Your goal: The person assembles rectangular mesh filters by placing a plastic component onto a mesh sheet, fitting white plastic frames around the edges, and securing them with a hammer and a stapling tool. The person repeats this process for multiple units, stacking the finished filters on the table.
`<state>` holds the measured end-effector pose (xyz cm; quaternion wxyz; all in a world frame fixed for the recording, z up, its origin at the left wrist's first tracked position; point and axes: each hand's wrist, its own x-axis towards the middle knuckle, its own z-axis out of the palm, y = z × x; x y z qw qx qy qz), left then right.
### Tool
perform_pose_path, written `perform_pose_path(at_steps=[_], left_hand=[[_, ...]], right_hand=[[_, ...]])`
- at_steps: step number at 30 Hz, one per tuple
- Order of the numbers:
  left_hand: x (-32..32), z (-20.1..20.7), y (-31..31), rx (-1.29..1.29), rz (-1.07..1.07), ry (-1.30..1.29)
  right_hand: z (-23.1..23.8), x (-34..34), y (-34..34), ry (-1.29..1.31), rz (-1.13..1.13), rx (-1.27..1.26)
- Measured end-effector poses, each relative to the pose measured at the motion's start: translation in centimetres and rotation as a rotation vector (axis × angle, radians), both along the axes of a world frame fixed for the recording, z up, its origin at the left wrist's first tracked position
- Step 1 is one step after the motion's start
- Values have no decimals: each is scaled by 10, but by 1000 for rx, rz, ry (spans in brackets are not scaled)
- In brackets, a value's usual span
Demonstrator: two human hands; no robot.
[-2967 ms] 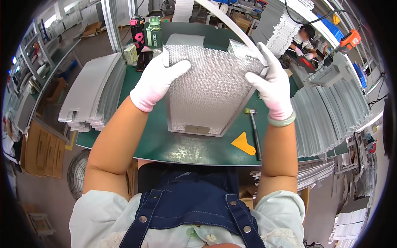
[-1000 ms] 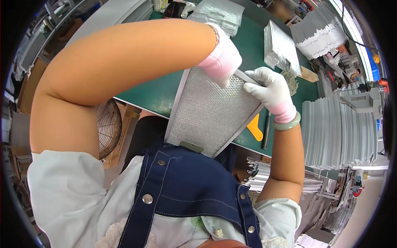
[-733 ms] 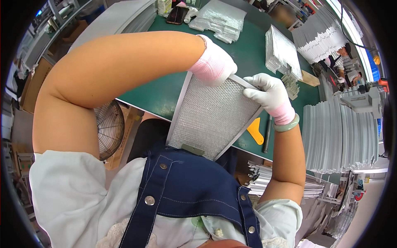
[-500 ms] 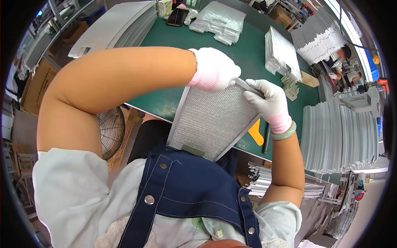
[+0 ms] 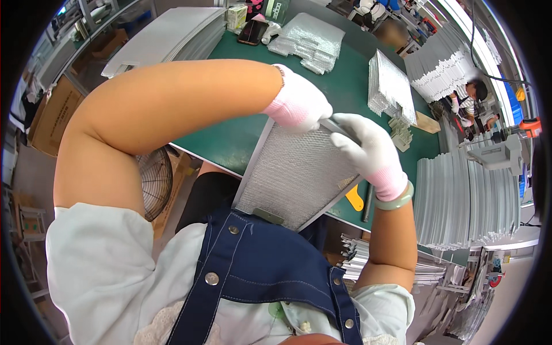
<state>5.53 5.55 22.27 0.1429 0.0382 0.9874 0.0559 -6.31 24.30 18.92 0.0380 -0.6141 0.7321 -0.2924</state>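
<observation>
A mesh filter panel (image 5: 296, 175) with a thin metal frame leans from the green table's near edge toward my apron. Near its bottom edge sits a small grey-green block (image 5: 268, 216). My left hand (image 5: 302, 102), in a white glove with a pink cuff, closes on the panel's far edge. My right hand (image 5: 371, 146), gloved alike, grips a narrow metal frame strip (image 5: 330, 125) at the far right corner, its thumb and fingers around it. The two hands nearly meet there. Just beside the panel's right edge lie a yellow flat tool (image 5: 355, 199) and a dark rod (image 5: 368, 203).
On the green table (image 5: 230, 141) are bubble-wrapped sheets (image 5: 307, 40), a second wrapped stack (image 5: 391, 86), a phone (image 5: 253, 31) and small beige parts (image 5: 400, 135). Panel stacks (image 5: 468, 198) stand at right, mesh panels (image 5: 167, 37) at far left. A fan (image 5: 154, 184) is below left.
My right hand has shifted slightly left and down along the panel's far corner, near my left hand. The view has tilted a little. Both hands keep hold of the panel's frame.
</observation>
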Motion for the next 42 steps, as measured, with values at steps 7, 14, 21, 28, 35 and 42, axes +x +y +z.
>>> perform_pose_path(at_steps=[7, 14, 21, 28, 35, 42], left_hand=[[-1, 19, -6, -43, -28, 5], [11, 10, -3, -58, -50, 49], [35, -17, -8, -84, 48, 561], [52, -79, -8, 113, 348, 1075], [35, -87, 1, 194, 260, 1379], [42, -97, 25, 254, 296, 1364]], right_hand=[[0, 4, -5, -31, -94, 116], [-7, 4, -3, -64, -33, 89], [-18, 3, -5, 365, -98, 45], [-29, -8, -6, 304, -159, 1], [-28, -9, -1, 236, -171, -8], [-26, -5, 6, 236, -152, -50]])
